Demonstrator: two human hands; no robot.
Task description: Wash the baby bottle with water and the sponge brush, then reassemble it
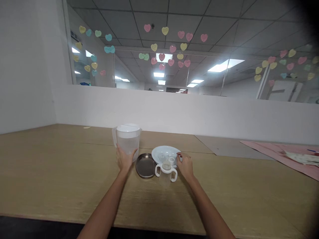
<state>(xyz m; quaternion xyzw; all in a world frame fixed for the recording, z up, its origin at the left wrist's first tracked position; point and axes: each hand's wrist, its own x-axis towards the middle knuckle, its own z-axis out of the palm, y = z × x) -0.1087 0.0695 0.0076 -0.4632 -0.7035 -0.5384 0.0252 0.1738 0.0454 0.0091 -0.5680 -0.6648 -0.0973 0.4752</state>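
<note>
A translucent plastic pitcher (128,141) with a white lid stands upright on the table, its handle at the left. Wrapped round its lower part is my left hand (124,159), thumb on the right side. My right hand (184,164) has its fingers curled together at the right rim of a white plate (157,151). Small clear and white parts (171,160) lie on the plate; I cannot make out their exact kind. In front of the plate stands an uncapped clear baby bottle (165,177) with two white handles. A round dark metal dish (146,166) sits between pitcher and bottle.
The wooden table (62,179) meets a white wall (159,111) below a window with heart-shaped notes. To the right lie a grey mat (229,147) and a pink cloth (271,152) with items on it. A small flat piece (87,127) lies back left.
</note>
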